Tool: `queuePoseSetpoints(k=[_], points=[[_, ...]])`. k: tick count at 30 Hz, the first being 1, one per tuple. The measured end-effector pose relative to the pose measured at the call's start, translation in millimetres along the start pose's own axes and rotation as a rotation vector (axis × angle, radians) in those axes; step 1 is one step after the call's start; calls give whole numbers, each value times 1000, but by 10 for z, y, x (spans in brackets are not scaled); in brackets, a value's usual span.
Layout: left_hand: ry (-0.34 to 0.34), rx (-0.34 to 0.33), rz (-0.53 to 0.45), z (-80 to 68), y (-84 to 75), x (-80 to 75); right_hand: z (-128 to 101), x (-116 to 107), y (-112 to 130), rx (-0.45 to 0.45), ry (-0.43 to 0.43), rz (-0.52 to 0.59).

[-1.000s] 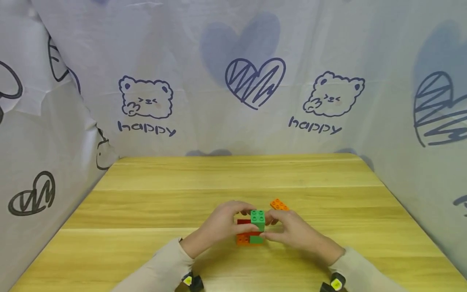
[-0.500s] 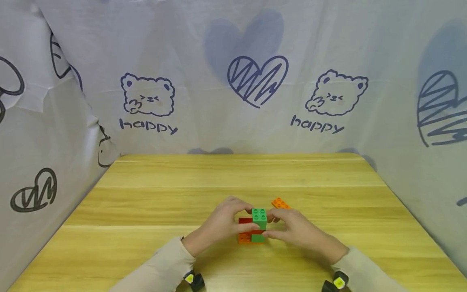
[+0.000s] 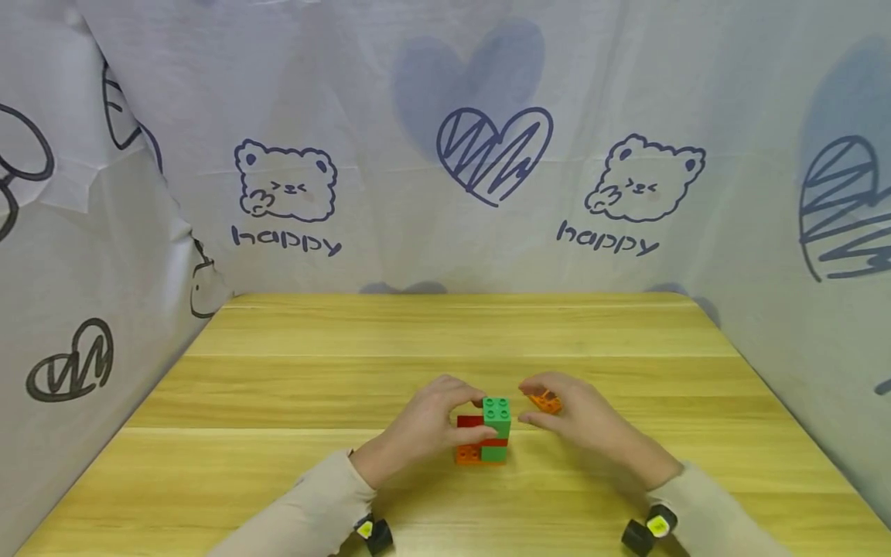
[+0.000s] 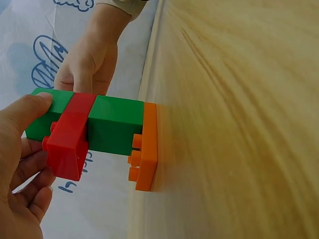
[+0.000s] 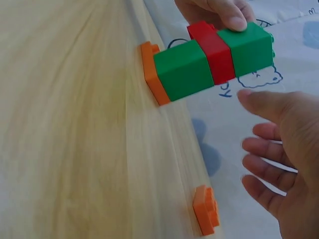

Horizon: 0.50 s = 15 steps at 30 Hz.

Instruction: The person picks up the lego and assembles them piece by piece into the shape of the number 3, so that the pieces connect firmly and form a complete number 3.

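Note:
A small tower of toy building bricks stands on the table: an orange flat brick (image 4: 148,154) at the bottom, then a green brick (image 4: 117,124), a red brick (image 4: 70,144) that juts out to the left, and a green brick (image 3: 496,414) on top. My left hand (image 3: 425,422) pinches that top green brick between thumb and fingers. To the right of the tower is my right hand (image 3: 581,410), its fingers spread apart and holding nothing. A loose orange brick (image 5: 204,210) with studs up lies on the table, partly hidden behind the right hand in the head view.
The wooden table (image 3: 313,387) spreads out around the bricks. Behind it and along both sides hangs a white cloth (image 3: 390,232) printed with hearts and bears. Black devices (image 3: 376,535) are strapped at both wrists.
My right hand has left the tower's side and moved right, to the loose orange brick. The left hand keeps its pinch on the top green brick, and the tower stays put.

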<state>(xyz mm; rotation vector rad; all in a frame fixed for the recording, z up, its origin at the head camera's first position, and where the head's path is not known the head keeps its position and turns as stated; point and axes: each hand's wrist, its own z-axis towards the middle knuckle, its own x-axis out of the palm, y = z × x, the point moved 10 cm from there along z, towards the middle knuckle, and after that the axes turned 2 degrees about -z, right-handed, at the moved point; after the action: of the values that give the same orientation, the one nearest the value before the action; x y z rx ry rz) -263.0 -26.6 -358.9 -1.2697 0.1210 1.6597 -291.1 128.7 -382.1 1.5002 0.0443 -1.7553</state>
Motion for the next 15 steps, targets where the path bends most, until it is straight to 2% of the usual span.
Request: queuePoseSetpoints(k=[11, 15], points=[[19, -13, 6, 7, 6, 8, 6, -4, -266, 111, -16, -117], [19, -16, 6, 10, 2, 7, 7, 3, -323, 111, -13, -164]])
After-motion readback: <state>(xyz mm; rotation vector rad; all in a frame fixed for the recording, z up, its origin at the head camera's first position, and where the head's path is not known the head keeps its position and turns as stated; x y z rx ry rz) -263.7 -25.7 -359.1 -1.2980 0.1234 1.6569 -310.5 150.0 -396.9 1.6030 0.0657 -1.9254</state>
